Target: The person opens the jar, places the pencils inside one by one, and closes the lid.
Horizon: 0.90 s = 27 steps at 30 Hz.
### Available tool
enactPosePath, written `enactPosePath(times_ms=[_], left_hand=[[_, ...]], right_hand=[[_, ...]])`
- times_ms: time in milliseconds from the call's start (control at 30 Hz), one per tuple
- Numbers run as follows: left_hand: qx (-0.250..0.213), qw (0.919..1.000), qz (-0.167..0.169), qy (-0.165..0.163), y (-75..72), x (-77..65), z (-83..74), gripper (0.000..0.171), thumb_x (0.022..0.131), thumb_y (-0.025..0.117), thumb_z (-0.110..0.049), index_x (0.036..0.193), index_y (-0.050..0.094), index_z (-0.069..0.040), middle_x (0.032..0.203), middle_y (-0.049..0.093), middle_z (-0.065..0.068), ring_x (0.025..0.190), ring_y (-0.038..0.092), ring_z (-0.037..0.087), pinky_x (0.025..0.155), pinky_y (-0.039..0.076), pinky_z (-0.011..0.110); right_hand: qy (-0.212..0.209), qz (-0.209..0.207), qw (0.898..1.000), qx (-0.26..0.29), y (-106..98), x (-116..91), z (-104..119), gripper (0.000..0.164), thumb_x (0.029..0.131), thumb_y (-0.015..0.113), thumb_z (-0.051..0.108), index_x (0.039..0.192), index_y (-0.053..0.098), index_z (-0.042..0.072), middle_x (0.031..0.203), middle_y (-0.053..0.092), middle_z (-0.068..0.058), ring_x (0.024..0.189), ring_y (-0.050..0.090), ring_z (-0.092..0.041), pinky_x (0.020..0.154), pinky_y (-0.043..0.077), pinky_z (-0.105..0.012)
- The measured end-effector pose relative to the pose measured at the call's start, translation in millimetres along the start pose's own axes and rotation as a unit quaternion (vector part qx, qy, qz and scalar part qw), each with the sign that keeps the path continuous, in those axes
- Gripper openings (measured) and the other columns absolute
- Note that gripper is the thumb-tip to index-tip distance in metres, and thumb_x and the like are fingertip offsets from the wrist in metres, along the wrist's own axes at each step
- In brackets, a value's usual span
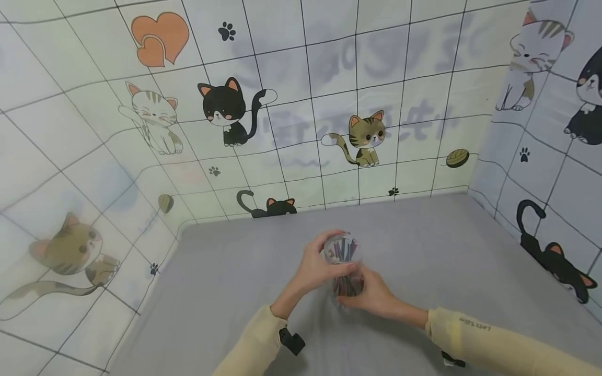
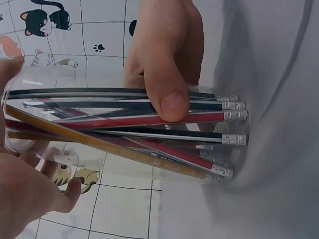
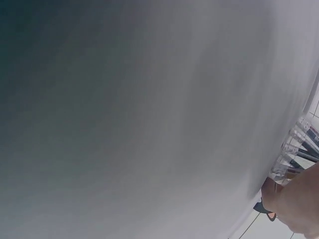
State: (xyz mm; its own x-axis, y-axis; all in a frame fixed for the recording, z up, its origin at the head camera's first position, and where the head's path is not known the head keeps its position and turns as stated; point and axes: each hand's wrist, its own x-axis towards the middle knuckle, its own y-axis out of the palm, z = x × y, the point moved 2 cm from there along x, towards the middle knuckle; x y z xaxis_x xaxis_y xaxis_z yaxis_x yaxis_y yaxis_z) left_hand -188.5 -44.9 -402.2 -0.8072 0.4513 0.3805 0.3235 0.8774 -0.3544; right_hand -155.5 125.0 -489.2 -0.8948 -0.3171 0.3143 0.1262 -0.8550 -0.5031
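Note:
A clear plastic jar (image 1: 342, 249) stands upright on the grey-covered table, filled with several pencils (image 2: 134, 153). The pencils are red, dark and yellow, and their silver ends point down at the jar's base. My left hand (image 1: 314, 265) curls round the top of the jar, thumb across its near side. Lower down, my right hand (image 1: 373, 296) grips the jar's body; its thumb presses along the wall in the left wrist view. In the right wrist view only the jar's bottom end and part of a hand (image 3: 299, 199) show at the right edge.
The grey cloth (image 1: 226, 282) covers the table and has soft folds near the jar. White gridded sheets with cartoon cats (image 1: 367, 138) rise at the back, left and right of the table. Dark straps with small devices (image 1: 292, 342) sit at the sleeves.

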Motion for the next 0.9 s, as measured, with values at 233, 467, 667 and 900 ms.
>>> enactPosePath(times_ms=[233, 467, 667, 900], left_hand=[[-0.042, 0.998, 0.046, -0.006, -3.1, 4.2, 7.2, 0.063, 0.079, 0.085, -0.013, 0.137, 0.059, -0.019, 0.131, 0.062, -0.005, 0.115, 0.058, 0.015, 0.095, 0.046, 0.044], [-0.071, 0.9933, 0.087, -0.027, -1.1, 4.3, 11.8, 0.065, 0.081, 0.081, -0.006, 0.14, 0.057, -0.013, 0.135, 0.06, 0.001, 0.113, 0.059, 0.017, 0.092, 0.049, 0.038], [-0.08, 0.9922, 0.095, -0.01, -5.1, 20.8, 8.7, 0.069, 0.081, 0.08, -0.007, 0.144, 0.052, -0.01, 0.137, 0.058, 0.006, 0.116, 0.057, 0.018, 0.092, 0.049, 0.036], [-0.063, 0.994, 0.087, -0.02, -11.6, 25.6, 7.0, 0.065, 0.082, 0.081, -0.017, 0.142, 0.055, -0.019, 0.131, 0.059, 0.0, 0.11, 0.059, 0.017, 0.086, 0.051, 0.035]], right_hand=[[-0.014, 0.013, 1.0, 0.006, -2, -1, -3, 0.055, 0.076, 0.087, 0.028, 0.114, 0.053, 0.008, 0.105, 0.065, -0.005, 0.08, 0.055, -0.008, 0.063, 0.049, -0.027], [-0.016, 0.034, 0.999, 0.013, -6, -8, -5, 0.075, 0.078, 0.087, 0.03, 0.136, 0.047, 0.006, 0.12, 0.065, -0.008, 0.102, 0.062, -0.017, 0.08, 0.054, -0.033], [-0.02, 0.039, 0.999, 0.019, -20, 6, -3, 0.079, 0.078, 0.087, 0.028, 0.14, 0.044, 0.004, 0.121, 0.063, -0.011, 0.103, 0.063, -0.021, 0.081, 0.055, -0.035], [-0.004, 0.06, 0.998, 0.031, -22, 17, -8, 0.084, 0.078, 0.087, 0.027, 0.145, 0.042, 0.003, 0.13, 0.059, -0.013, 0.113, 0.06, -0.027, 0.09, 0.053, -0.044]])
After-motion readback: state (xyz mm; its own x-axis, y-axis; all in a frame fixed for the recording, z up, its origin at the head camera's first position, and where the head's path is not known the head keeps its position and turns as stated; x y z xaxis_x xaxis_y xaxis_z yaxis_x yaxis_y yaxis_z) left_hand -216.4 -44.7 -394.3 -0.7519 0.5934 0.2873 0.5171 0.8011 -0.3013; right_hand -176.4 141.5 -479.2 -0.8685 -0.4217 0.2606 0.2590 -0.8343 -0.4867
